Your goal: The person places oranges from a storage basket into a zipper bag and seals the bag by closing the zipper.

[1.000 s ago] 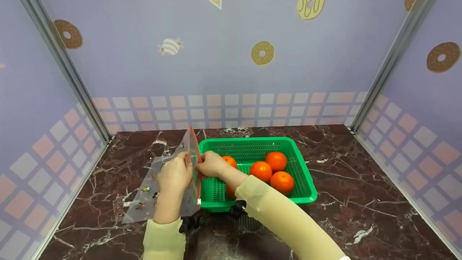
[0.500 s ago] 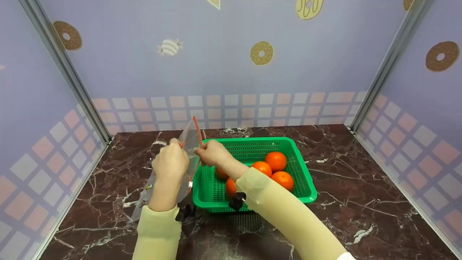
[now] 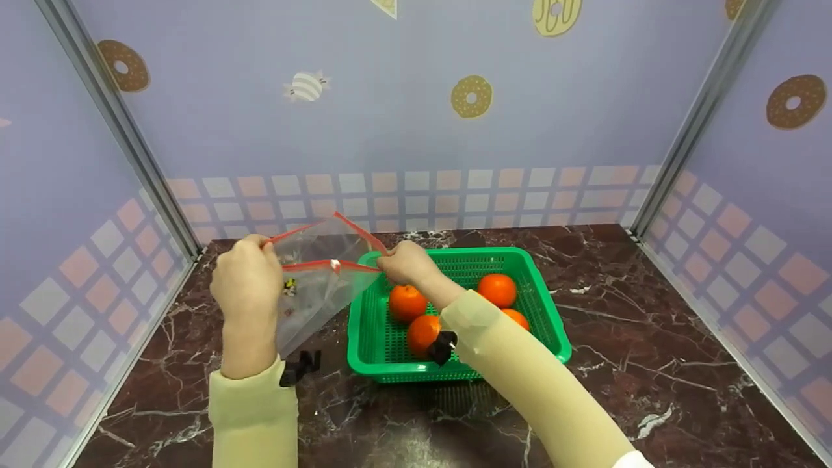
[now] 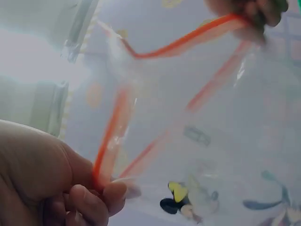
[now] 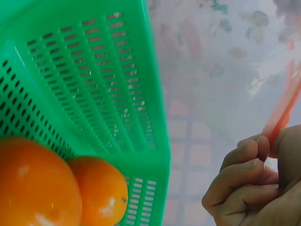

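A clear zip bag (image 3: 318,292) with a red-edged mouth and small cartoon prints hangs between my hands, its mouth spread wide. My left hand (image 3: 247,279) pinches one side of the red rim, thumb against fingers in the left wrist view. At the opposite side, my right hand (image 3: 411,265) pinches the rim above the basket's left edge. A white slider (image 3: 335,264) sits on the near red strip. Under my right arm stands a green plastic basket (image 3: 364,369) with several oranges (image 3: 407,303) in it; the forearm hides part of them.
The basket rests on a dark red marbled tabletop (image 3: 624,364). Lilac walls (image 3: 403,123) with printed doughnuts and tiles enclose the back and both sides. A black wrist mount (image 3: 443,348) on my right sleeve hangs over the basket.
My left hand has moved left and up, while my right hand has risen slightly to the right. Between them, the bag's mouth has gone from narrow to wide. The basket and oranges have stayed put.
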{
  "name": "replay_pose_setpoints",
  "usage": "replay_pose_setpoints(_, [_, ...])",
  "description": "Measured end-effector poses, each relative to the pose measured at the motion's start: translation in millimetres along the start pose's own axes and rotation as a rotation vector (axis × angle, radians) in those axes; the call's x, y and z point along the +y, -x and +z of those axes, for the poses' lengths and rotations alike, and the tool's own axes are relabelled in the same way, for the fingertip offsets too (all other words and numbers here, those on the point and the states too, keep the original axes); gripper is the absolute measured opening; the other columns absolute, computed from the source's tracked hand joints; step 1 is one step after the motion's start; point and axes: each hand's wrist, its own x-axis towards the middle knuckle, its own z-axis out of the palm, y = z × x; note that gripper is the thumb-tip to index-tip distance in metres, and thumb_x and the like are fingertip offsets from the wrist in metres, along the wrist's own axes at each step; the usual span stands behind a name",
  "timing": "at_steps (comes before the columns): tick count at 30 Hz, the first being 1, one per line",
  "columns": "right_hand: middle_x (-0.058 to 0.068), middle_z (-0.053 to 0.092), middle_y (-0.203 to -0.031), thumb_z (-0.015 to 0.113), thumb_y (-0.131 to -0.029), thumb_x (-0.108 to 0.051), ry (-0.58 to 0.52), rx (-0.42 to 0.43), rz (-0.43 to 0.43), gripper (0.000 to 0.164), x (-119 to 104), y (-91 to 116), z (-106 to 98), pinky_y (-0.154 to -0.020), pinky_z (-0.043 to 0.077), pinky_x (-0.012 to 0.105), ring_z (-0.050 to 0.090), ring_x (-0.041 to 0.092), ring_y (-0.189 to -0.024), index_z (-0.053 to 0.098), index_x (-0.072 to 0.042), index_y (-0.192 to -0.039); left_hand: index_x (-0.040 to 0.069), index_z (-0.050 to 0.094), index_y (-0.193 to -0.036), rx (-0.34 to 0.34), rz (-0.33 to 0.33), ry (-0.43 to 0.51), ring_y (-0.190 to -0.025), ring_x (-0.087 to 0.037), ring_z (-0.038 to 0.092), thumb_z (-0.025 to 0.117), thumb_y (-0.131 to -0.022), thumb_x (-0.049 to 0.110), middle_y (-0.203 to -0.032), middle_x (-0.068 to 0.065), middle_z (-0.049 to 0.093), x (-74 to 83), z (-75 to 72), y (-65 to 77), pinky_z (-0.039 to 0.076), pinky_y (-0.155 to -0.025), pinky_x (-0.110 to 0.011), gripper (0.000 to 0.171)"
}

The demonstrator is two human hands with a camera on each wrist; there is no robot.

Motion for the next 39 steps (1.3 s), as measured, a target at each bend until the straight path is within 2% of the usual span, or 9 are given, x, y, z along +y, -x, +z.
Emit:
replay_pose_setpoints(5, [-0.005,0.038,-0.045,0.054,-0.099,-0.014,-0.006,0.008,0.007,0.051,4.8,-1.8,-4.4,-0.047,0.026,0.024,0.031,0.010,-0.042,0.039,-0.019,-0.050,0.006,0.072,-0.127,0.000,0.007,0.047,-0.118,-0.052,0.063,0.053,-0.108,0.025,-0.129,-0.024,0.069,2.5,-2.4,5.3,0.051,-0.094,-0.065,0.033])
replay_pose_setpoints(9, [-0.006,0.040,-0.045,0.054,-0.098,-0.015,-0.017,0.014,-0.016,0.045,6.3,-1.4,-4.2,-0.046,0.028,0.024,0.033,0.009,-0.042,0.049,-0.016,-0.053,0.004,0.074,-0.122,0.023,0.076,0.104,-0.112,-0.050,0.067,0.056,-0.106,0.025,-0.123,-0.023,0.072,6.7,11.7,13.4,0.053,-0.092,-0.062,0.031])
replay_pose_setpoints(13, [-0.005,0.043,-0.048,0.054,-0.098,-0.013,-0.061,0.002,-0.031,0.030,7.3,-0.5,-2.1,-0.045,0.029,0.023,0.035,0.009,-0.044,0.071,-0.002,-0.076,0.000,0.077,-0.115,0.113,0.161,0.195,-0.089,-0.043,0.073,0.060,-0.104,0.018,-0.105,-0.023,0.077,4.7,31.3,19.6,0.057,-0.077,-0.054,0.027])
replay_pose_setpoints(16, [-0.004,0.044,-0.049,0.053,-0.099,-0.013,-0.079,-0.014,-0.031,0.028,8.5,0.3,-0.5,-0.045,0.029,0.023,0.034,0.009,-0.044,0.074,0.000,-0.085,-0.002,0.077,-0.114,0.148,0.192,0.264,-0.070,-0.035,0.070,0.063,-0.102,0.016,-0.090,-0.021,0.078,0.9,43.9,21.5,0.054,-0.060,-0.041,0.026])
replay_pose_setpoints(22, [-0.004,0.042,-0.049,0.056,-0.101,-0.018,-0.066,-0.022,-0.011,0.042,12.2,0.9,1.1,-0.046,0.028,0.024,0.031,0.010,-0.045,0.055,-0.015,-0.059,-0.001,0.078,-0.114,0.145,0.174,0.328,-0.053,-0.020,0.058,0.064,-0.102,0.020,-0.079,-0.016,0.076,-5.2,56.5,23.1,0.039,-0.049,-0.023,0.027])
replay_pose_setpoints(26, [-0.003,0.044,-0.051,0.059,-0.103,-0.023,-0.063,-0.029,-0.010,0.042,15.5,1.2,1.8,-0.046,0.029,0.024,0.033,0.010,-0.046,0.060,-0.013,-0.062,0.000,0.077,-0.115,0.104,0.141,0.380,-0.043,-0.002,0.049,0.062,-0.104,0.021,-0.077,-0.015,0.076,-6.8,59.4,25.3,0.040,-0.043,-0.018,0.028])
replay_pose_setpoints(29, [-0.003,0.044,-0.051,0.060,-0.105,-0.031,-0.057,-0.046,-0.013,0.044,17.7,3.2,1.8,-0.046,0.029,0.025,0.033,0.011,-0.046,0.061,-0.012,-0.064,0.000,0.077,-0.116,0.096,0.124,0.424,-0.039,0.003,0.049,0.062,-0.104,0.020,-0.076,-0.017,0.075,-7.5,61.3,27.3,0.041,-0.040,-0.015,0.028])
replay_pose_setpoints(33, [-0.002,0.052,-0.058,0.059,-0.105,-0.039,-0.059,-0.054,-0.009,0.042,20.8,9.4,-1.0,-0.048,0.031,0.025,0.038,0.012,-0.049,0.065,-0.012,-0.073,0.000,0.077,-0.115,0.091,0.109,0.458,-0.039,-0.003,0.055,0.063,-0.103,0.020,-0.076,-0.017,0.076,-7.2,64.8,29.2,0.043,-0.040,-0.015,0.027])
replay_pose_setpoints(39, [0.011,0.073,-0.095,0.059,-0.105,-0.043,-0.193,-0.062,-0.001,0.036,30.1,29.0,-13.7,-0.054,0.043,0.024,0.059,0.015,-0.065,0.067,-0.009,-0.111,0.001,0.078,-0.112,0.081,0.114,0.459,-0.040,-0.002,0.055,0.063,-0.103,0.021,-0.075,-0.015,0.075,-6.8,68.5,30.0,0.041,-0.040,-0.016,0.026])
